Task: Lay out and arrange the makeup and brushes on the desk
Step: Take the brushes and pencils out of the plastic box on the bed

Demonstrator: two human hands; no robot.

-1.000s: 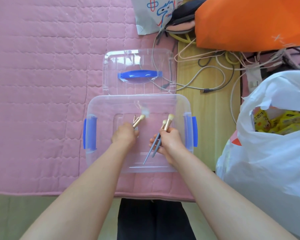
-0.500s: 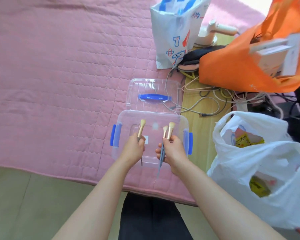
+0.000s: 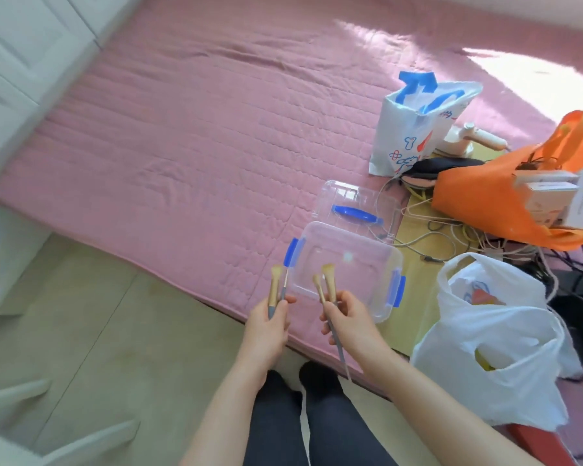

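Fingers [image 3: 283, 306] of left hand [image 3: 266, 331] grip brush pair [image 3: 275, 290]; right hand [image 3: 349, 319] grips second pair [image 3: 329, 287].

Pink quilt [image 3: 182, 146] — orange bag [image 3: 478, 196], white plastic bag [image 3: 502, 364], tangled cables [image 3: 451, 235].

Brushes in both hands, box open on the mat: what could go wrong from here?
1. The right hand holds two brushes near their heads, and the long handles hang free below. One could slip out and fall to the floor.
2. The left hand pinches a thin brush beside a wide brush; the thin one may slide loose.
3. The open box and its lid lie just ahead of the person, beside loose cables. A careless step there could trip the person.
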